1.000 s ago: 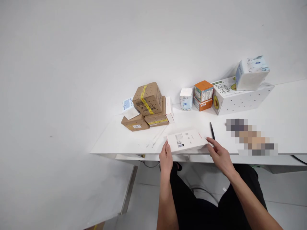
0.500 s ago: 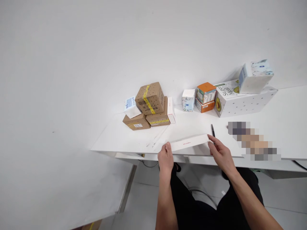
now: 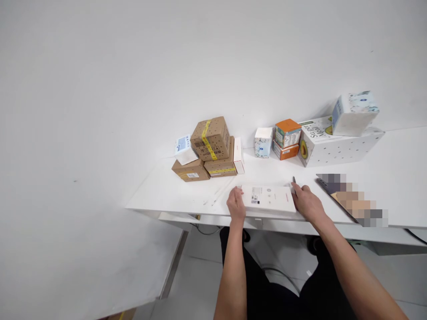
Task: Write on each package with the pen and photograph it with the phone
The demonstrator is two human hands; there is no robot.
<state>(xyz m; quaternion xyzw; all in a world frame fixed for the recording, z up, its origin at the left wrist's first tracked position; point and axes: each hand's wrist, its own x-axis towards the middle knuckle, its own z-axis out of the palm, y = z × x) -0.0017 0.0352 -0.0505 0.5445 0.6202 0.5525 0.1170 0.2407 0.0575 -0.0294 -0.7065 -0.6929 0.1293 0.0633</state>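
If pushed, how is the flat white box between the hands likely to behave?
The flat white box would probably stay stiff, as its edges look straight. Its broad, flat shape should hardly roll, though its smooth-looking face may slip.

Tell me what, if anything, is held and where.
The left hand holds the flat white box by its left end. The right hand is at the other end, partly covering the pen; whether it grips either is unclear.
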